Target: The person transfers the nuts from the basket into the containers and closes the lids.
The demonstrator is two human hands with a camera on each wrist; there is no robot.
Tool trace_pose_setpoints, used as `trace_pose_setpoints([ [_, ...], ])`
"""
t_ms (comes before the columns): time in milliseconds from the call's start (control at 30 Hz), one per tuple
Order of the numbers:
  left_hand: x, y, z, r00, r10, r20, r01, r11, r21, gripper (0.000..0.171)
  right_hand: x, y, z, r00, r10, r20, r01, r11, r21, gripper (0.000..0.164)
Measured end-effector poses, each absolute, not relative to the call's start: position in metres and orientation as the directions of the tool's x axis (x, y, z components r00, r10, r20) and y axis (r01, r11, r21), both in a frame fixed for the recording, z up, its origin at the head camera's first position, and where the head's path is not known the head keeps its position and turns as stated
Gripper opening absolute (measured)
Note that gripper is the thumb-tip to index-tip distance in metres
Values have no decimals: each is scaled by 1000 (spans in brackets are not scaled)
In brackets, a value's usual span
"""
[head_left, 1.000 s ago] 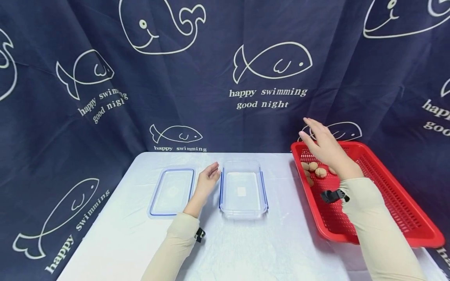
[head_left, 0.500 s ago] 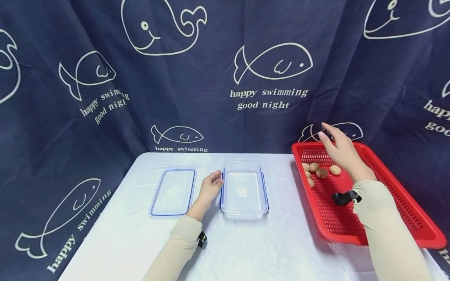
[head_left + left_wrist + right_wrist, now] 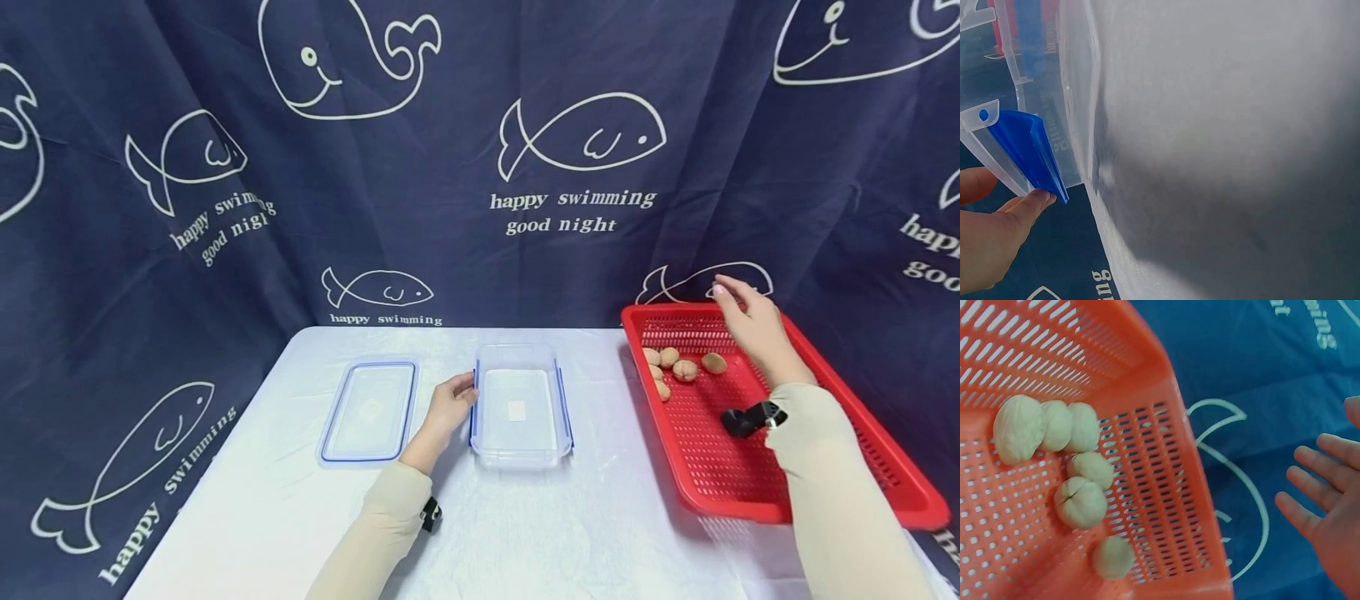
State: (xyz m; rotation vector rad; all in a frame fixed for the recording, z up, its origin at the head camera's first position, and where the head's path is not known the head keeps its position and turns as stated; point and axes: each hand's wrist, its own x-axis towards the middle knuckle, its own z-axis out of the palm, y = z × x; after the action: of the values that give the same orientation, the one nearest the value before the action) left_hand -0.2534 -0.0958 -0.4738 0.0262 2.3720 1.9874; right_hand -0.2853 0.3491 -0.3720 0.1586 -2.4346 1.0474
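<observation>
My left hand is at the left side of a clear plastic food container, which stands without its lid. In the left wrist view, its fingertips touch the lower end of the container's blue side latch, which hangs down. The thumb lies apart from those fingers. My right hand is raised above the far part of a red plastic basket, fingers extended and holding nothing. Several walnuts lie along the basket's left wall and far end, below and left of this hand.
A clear lid with a blue seal lies flat on the white-covered table, left of the container. A dark blue printed curtain hangs right behind the table. The basket's raised rim borders the right side.
My right hand has moved right and slightly lower over the basket, uncovering a walnut. My left hand has shifted slightly down and right, against the container's side. The walnuts in the basket have turned slightly.
</observation>
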Motion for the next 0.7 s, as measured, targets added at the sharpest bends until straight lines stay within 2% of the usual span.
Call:
trace_pose_setpoints([
  [300, -248, -96, -467, -999, 39, -32, -25, 183, 983, 39, -292, 370, -396, -912, 172, 373, -212, 582, -785, 57],
  [500, -253, -96, -475, -999, 34, -35, -28, 183, 983, 39, -296, 382, -416, -926, 220, 306, -127, 581, -804, 59],
  [700, -254, -97, -476, -998, 39, -57, -49, 175, 983, 40, -297, 387, -434, -933, 206, 294, -136, 555, -821, 53],
])
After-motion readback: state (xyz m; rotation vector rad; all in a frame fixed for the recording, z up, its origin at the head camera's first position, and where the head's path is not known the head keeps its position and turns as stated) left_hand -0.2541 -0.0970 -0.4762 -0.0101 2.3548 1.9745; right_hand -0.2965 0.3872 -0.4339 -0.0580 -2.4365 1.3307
